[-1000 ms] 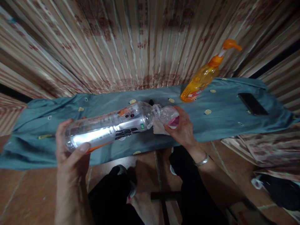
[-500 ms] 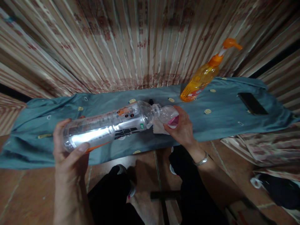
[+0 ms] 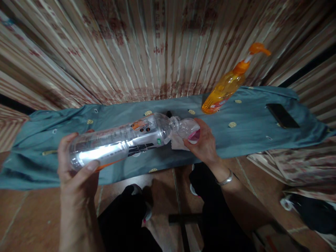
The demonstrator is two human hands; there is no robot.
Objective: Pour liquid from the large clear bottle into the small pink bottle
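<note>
clear bottle (image 3: 118, 147) held sideways, neck toward small vessel (image 3: 187, 126)

with our left hand (image 3: 78, 175) we grip the bottle's base, holding it lengthwise over the teal cloth (image 3: 252, 129); our right hand (image 3: 206, 145) pinches the vessel beside the bottle's neck. whether the two touch, we cannot tell. an orange pump bottle (image 3: 223, 91) stands on the cloth.

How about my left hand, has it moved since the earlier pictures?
Yes, slightly: your left hand, holding the clear bottle, has shifted left, nearer the yellow mark on the blue-green cloth.
</note>
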